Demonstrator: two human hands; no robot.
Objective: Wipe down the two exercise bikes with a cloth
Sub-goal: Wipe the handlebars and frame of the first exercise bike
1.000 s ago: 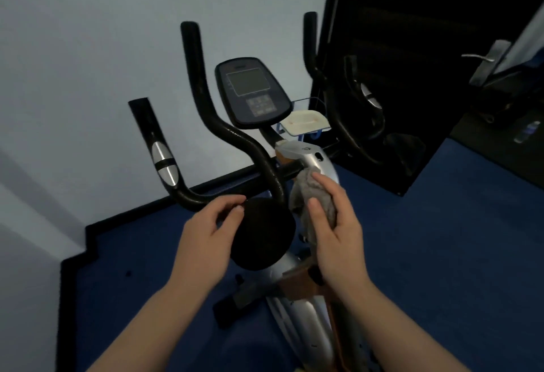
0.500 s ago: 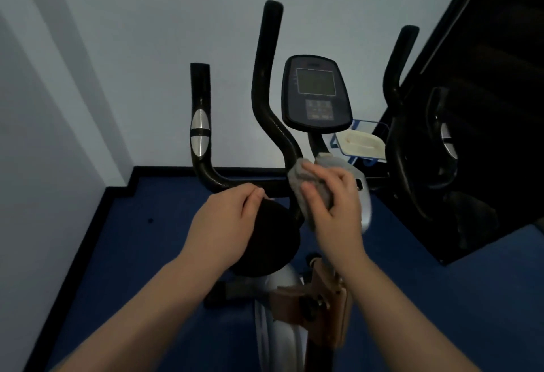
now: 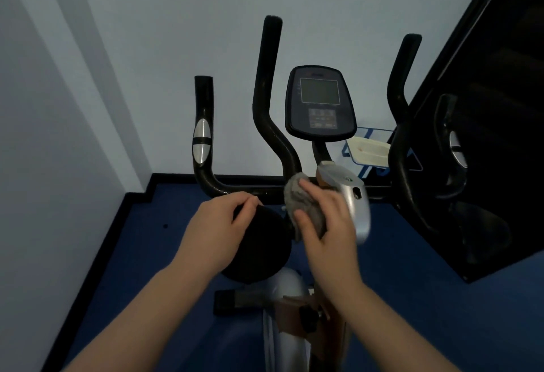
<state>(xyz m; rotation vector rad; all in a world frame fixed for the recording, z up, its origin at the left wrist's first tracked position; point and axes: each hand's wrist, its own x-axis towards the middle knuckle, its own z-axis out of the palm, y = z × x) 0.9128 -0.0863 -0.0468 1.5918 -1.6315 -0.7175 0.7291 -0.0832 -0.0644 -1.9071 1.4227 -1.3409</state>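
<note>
An exercise bike stands in front of me with black handlebars [image 3: 266,98], a dark console [image 3: 319,104] and a silver stem housing [image 3: 354,195]. My right hand [image 3: 326,227] grips a grey cloth [image 3: 303,201] and presses it against the base of the handlebar stem, just left of the silver housing. My left hand [image 3: 217,230] rests with curled fingers on the top edge of a round black pad [image 3: 259,251] below the handlebar crossbar. The bike's silver frame [image 3: 282,327] runs down between my forearms.
A light wall is close behind the bike, with a wall corner at the left. Blue carpet [image 3: 141,254] covers the floor. A dark mirrored panel [image 3: 485,107] at the right reflects the handlebars. A small white and blue tray [image 3: 368,151] sits behind the console.
My view has swung left and centred on the bike. The right hand with the cloth has moved up from the side of the silver housing to the stem base. The left hand stays on the pad.
</note>
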